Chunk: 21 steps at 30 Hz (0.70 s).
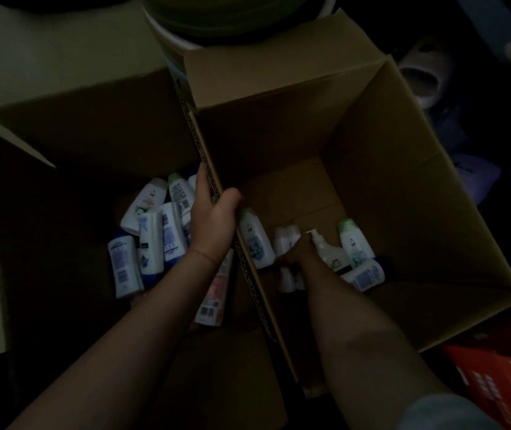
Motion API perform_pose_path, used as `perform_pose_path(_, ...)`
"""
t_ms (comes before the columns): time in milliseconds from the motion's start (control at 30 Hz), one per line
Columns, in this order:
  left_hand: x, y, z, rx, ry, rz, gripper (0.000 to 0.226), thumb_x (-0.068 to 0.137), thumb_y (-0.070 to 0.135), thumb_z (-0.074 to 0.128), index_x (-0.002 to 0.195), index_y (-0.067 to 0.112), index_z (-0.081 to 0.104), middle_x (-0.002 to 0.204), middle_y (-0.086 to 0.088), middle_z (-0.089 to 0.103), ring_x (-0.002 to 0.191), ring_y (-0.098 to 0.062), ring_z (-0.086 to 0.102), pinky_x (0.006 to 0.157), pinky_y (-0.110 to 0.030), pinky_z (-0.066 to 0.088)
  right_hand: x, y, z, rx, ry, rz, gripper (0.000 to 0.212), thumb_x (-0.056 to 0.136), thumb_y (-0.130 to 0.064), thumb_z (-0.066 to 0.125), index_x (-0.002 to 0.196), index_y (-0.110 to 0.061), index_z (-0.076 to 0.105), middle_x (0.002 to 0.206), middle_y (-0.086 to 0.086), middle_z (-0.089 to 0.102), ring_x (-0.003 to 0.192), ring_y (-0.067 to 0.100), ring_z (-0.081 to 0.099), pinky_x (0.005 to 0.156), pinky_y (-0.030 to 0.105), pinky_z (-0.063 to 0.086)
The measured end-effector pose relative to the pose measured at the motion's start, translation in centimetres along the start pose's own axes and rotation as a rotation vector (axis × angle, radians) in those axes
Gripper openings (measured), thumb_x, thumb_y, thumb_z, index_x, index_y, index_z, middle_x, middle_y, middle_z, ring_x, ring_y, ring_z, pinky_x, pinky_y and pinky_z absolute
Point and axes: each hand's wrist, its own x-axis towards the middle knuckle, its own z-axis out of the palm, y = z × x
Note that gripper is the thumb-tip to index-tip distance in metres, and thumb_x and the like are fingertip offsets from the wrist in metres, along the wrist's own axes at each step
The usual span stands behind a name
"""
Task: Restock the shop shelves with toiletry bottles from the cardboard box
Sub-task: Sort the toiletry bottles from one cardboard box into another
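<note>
Bottles (150, 240) lie jumbled in the dim left cardboard box (61, 144), white with blue or pink labels. Just right of them the left hand (212, 218) curls over the cardboard wall (248, 268) that the two boxes share, fingers on the left side and thumb on the right, gripping its edge. Beyond that wall, in the right cardboard box (387, 144), the right hand (294, 254) reaches down among more bottles; it sits against a white pump bottle (328, 252), though the gloom hides whether it grips anything. A green-capped bottle (355, 243) lies further right.
</note>
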Motion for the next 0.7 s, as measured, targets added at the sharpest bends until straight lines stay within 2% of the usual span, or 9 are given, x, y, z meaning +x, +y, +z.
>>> perform_pose_path(133,-0.1,0.1,0.2,0.003,0.003,0.008,0.073,0.077,0.036,0.056,0.147,0.031,0.038,0.13,-0.005,0.059,0.111,-0.025,0.06,0.094,-0.054,0.052,1.3,1.3,0.2,0.138,-0.018,0.027,0.087,0.081,-0.019,0.078,0.148,-0.002,0.024,0.147,0.02,0.037,0.134,0.034,0.041,0.102,0.035,0.039)
perform_pose_path(233,0.0,0.3,0.4,-0.011,0.007,0.014,0.081,0.07,0.044,0.056,0.147,0.035,0.037,0.131,-0.002,0.059,0.111,-0.024,0.06,0.095,-0.054,0.052,0.7,0.8,-0.9,0.259,-0.019,-0.015,0.076,0.078,-0.017,0.079,0.14,-0.014,0.035,0.135,0.011,0.048,0.122,0.025,0.05,0.086,0.028,0.05)
perform_pose_path(300,0.0,0.1,0.3,-0.01,0.007,0.013,0.08,0.069,0.046,0.056,0.146,0.04,0.037,0.129,0.002,0.061,0.11,-0.022,0.061,0.095,-0.055,0.051,-0.2,-0.6,-2.5,0.335,0.002,-0.115,0.071,0.074,-0.018,0.081,0.134,-0.016,0.042,0.13,0.005,0.05,0.116,0.019,0.053,0.075,0.029,0.055)
perform_pose_path(400,0.1,-0.1,0.0,-0.02,-0.01,-0.001,0.076,0.071,0.047,0.06,0.144,0.044,0.039,0.127,0.005,0.063,0.111,-0.02,0.062,0.096,-0.055,0.051,-2.3,-4.3,-5.9,0.376,0.055,-0.302,0.082,0.068,-0.021,0.086,0.135,-0.02,0.039,0.127,0.004,0.056,0.112,0.024,0.06,0.083,0.042,0.058)
perform_pose_path(467,-0.4,0.4,-0.4,-0.04,-0.043,-0.03,0.08,0.072,0.053,0.067,0.146,0.039,0.04,0.132,0.006,0.061,0.115,-0.017,0.061,0.099,-0.05,0.051,-5.8,-7.4,-8.3,0.39,0.044,-0.437,0.079,0.069,-0.022,0.085,0.133,-0.027,0.037,0.121,0.001,0.058,0.106,0.021,0.063,0.083,0.045,0.058)
perform_pose_path(533,-1.3,1.7,-1.2,-0.115,-0.072,-0.08,0.077,0.077,0.057,0.072,0.144,0.031,0.045,0.136,0.005,0.059,0.117,-0.015,0.06,0.096,-0.041,0.053,-9.5,-10.1,-10.1,0.373,0.003,-0.594,0.075,0.073,-0.02,0.082,0.132,-0.031,0.037,0.119,-0.003,0.059,0.105,0.019,0.064,0.083,0.042,0.058)
perform_pose_path(600,-1.7,3.1,-2.5,-0.276,-0.018,-0.042,0.062,0.078,0.057,0.072,0.126,0.021,0.06,0.124,-0.001,0.065,0.109,-0.017,0.064,0.08,-0.032,0.056,-13.0,-12.3,-10.7,0.416,-0.077,-0.722,0.07,0.077,-0.019,0.079,0.132,-0.032,0.038,0.12,-0.002,0.061,0.104,0.019,0.067,0.082,0.039,0.059)
perform_pose_path(633,-1.8,4.2,-3.3,-0.352,0.001,0.009,0.06,0.076,0.057,0.074,0.119,0.018,0.063,0.117,-0.005,0.067,0.106,-0.02,0.065,0.075,-0.032,0.057,-14.5,-13.2,-10.6,0.449,-0.128,-0.778,0.067,0.077,-0.019,0.079,0.131,-0.031,0.04,0.119,-0.001,0.063,0.103,0.019,0.069,0.081,0.038,0.059)
perform_pose_path(700,-1.7,6.5,-4.8,-0.487,-0.119,0.062,0.065,0.076,0.053,0.071,0.125,0.012,0.059,0.119,-0.017,0.066,0.105,-0.031,0.066,0.081,-0.042,0.058,-16.4,-15.2,-9.3,0.501,-0.254,-0.836,0.061,0.078,-0.021,0.077,0.13,-0.028,0.046,0.118,0.002,0.066,0.102,0.021,0.07,0.08,0.038,0.058)
